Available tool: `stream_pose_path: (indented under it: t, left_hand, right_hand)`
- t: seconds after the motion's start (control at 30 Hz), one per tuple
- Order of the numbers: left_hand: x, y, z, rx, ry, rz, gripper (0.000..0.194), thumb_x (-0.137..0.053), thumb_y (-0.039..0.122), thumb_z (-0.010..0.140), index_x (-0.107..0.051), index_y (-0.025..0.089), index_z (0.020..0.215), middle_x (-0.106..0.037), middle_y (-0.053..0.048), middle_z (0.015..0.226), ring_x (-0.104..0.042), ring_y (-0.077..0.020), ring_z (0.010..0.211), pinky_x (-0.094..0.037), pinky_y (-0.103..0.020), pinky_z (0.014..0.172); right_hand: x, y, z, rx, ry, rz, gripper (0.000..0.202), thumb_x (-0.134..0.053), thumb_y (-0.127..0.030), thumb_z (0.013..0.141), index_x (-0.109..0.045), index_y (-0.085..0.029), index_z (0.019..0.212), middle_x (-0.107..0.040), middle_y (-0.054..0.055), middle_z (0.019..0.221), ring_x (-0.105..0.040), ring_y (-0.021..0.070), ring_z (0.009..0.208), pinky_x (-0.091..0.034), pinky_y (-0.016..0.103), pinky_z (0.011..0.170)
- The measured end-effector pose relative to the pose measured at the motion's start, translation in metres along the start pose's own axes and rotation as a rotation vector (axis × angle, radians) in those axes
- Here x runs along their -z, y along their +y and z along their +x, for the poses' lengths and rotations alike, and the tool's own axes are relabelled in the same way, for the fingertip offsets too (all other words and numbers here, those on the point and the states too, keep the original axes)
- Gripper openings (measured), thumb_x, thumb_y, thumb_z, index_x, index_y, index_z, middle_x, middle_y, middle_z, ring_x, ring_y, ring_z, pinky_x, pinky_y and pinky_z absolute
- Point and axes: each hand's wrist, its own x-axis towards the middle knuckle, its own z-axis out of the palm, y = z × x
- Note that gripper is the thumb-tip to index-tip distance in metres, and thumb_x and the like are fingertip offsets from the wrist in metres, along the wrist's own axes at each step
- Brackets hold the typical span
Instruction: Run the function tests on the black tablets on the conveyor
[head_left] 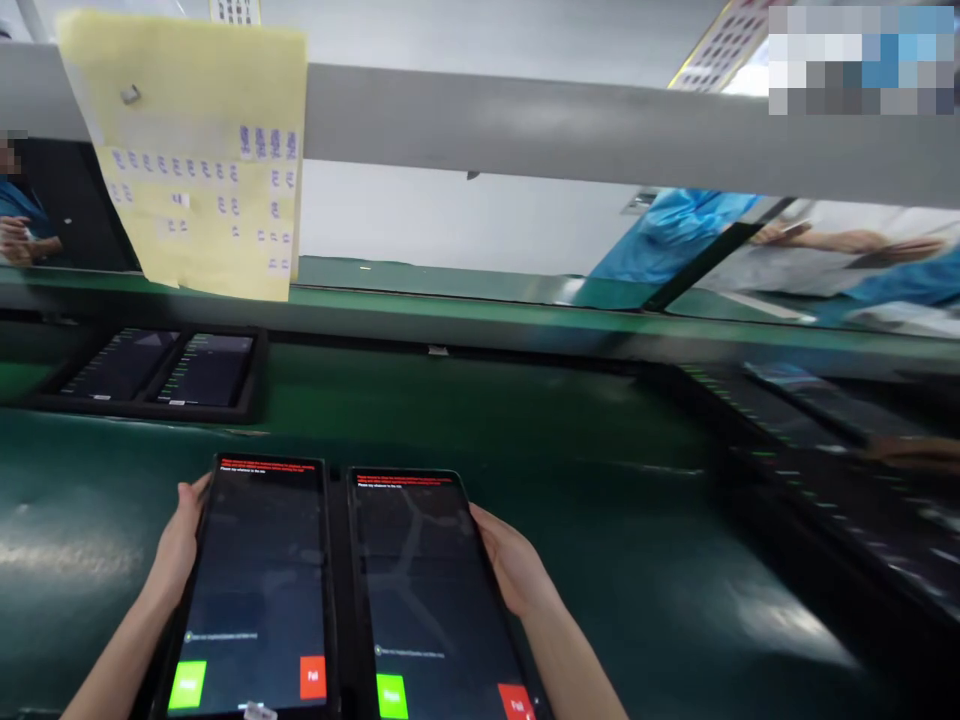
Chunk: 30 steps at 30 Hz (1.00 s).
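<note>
Two dark tablets lie side by side in a black tray (342,600) at the bottom centre. Red and white text runs along the top of the left tablet (259,560) and the right tablet (431,580), and each has a green and a red button low on its screen. My left hand (180,540) grips the tray's left side, beside the left tablet. On the right side, my right hand (514,560) is wrapped against the edge by the right tablet. The fingers of both hands are partly hidden under or behind the edges.
Another tray (259,375) with two tablets sits at the back left on the green surface (600,450). More devices in dark trays (817,480) line the right. A yellow paper (195,150) hangs from a grey beam. People in blue and white clothing are beyond.
</note>
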Motion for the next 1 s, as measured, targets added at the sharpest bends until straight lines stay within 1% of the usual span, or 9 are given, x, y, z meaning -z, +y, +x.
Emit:
stream_pose_path:
  t: [0.07,0.13,0.27,0.33,0.4,0.5,0.63,0.77,1.0]
  left_hand:
    - [0.005,0.000,-0.002,-0.286,0.070,0.158,0.081,-0.041,0.072,0.085,-0.029,0.021,0.146,-0.029,-0.005,0.153,-0.017,-0.0204,0.143,-0.010,-0.033,0.119]
    - [0.016,0.001,-0.011,-0.478,0.061,0.379,0.075,-0.042,0.064,0.089,-0.020,0.024,0.149,-0.023,-0.003,0.155,-0.007,-0.0192,0.145,-0.003,-0.035,0.119]
    - [0.054,-0.010,-0.044,-0.259,-0.195,0.480,0.066,-0.033,0.058,0.093,-0.010,0.035,0.150,-0.027,-0.003,0.154,-0.021,-0.0254,0.142,-0.013,-0.051,0.116]
    - [0.075,-0.020,-0.063,-0.123,-0.290,0.443,0.066,-0.035,0.057,0.093,-0.009,0.038,0.150,-0.025,0.000,0.154,-0.022,-0.0240,0.142,-0.017,-0.046,0.116]
    - [0.089,-0.029,-0.077,-0.048,-0.334,0.425,0.067,-0.040,0.054,0.092,-0.009,0.041,0.149,-0.026,0.003,0.154,-0.025,-0.0214,0.141,-0.026,-0.039,0.113]
    - [0.089,-0.031,-0.077,-0.034,-0.262,0.455,0.067,-0.046,0.055,0.089,-0.016,0.040,0.148,-0.035,0.002,0.150,-0.035,-0.0206,0.136,-0.032,-0.035,0.111]
    - [0.064,-0.010,-0.050,0.004,-0.066,0.554,0.077,-0.049,0.072,0.078,-0.045,0.021,0.136,-0.057,-0.010,0.130,-0.050,-0.0292,0.123,-0.036,-0.042,0.109]
    - [0.053,0.015,-0.034,0.083,-0.035,0.619,0.083,-0.049,0.082,0.068,-0.063,0.018,0.118,-0.062,-0.011,0.121,-0.057,-0.0301,0.107,-0.045,-0.039,0.101]
    - [0.056,0.025,-0.045,0.240,-0.062,0.473,0.079,-0.061,0.078,0.062,-0.064,0.023,0.119,-0.061,-0.007,0.125,-0.059,-0.0250,0.098,-0.051,-0.029,0.087]
  right_hand:
    - [-0.002,-0.008,-0.009,0.086,0.054,-0.025,0.058,-0.073,-0.050,0.063,-0.068,-0.016,0.110,-0.063,0.010,0.125,-0.047,0.0321,0.127,-0.036,0.043,0.109]
    - [-0.004,-0.018,-0.028,0.312,0.113,-0.190,0.072,-0.066,-0.051,0.074,-0.048,-0.023,0.137,-0.040,0.003,0.148,-0.027,0.0249,0.140,-0.021,0.040,0.117]
    - [-0.013,-0.025,-0.086,0.669,-0.159,-0.834,0.078,-0.054,-0.044,0.089,-0.008,-0.036,0.151,-0.010,-0.003,0.159,0.000,0.0240,0.145,-0.008,0.051,0.117]
    - [-0.014,-0.019,-0.108,0.614,-0.385,-1.012,0.081,-0.056,-0.044,0.089,-0.004,-0.039,0.151,-0.007,-0.003,0.159,0.002,0.0270,0.144,-0.013,0.056,0.115]
    - [-0.010,-0.009,-0.116,0.557,-0.455,-1.075,0.079,-0.055,-0.046,0.089,-0.008,-0.036,0.151,-0.010,0.000,0.159,-0.002,0.0287,0.144,-0.017,0.056,0.114]
    - [0.006,0.001,-0.100,0.485,-0.238,-1.023,0.066,-0.045,-0.054,0.090,-0.031,-0.024,0.147,-0.031,0.009,0.152,-0.025,0.0286,0.141,-0.030,0.048,0.112]
    - [0.027,0.006,-0.058,0.320,0.021,-0.961,0.068,-0.040,-0.065,0.083,-0.057,-0.015,0.126,-0.057,0.016,0.125,-0.051,0.0333,0.119,-0.042,0.050,0.100]
    - [0.031,0.011,-0.040,0.263,0.015,-0.891,0.062,-0.049,-0.067,0.075,-0.067,-0.018,0.109,-0.060,0.014,0.118,-0.051,0.0337,0.116,-0.039,0.050,0.102]
    - [0.018,0.014,-0.049,0.023,0.094,-0.438,0.057,-0.063,-0.062,0.060,-0.069,-0.021,0.098,-0.056,0.011,0.131,-0.047,0.0316,0.125,-0.036,0.042,0.106]
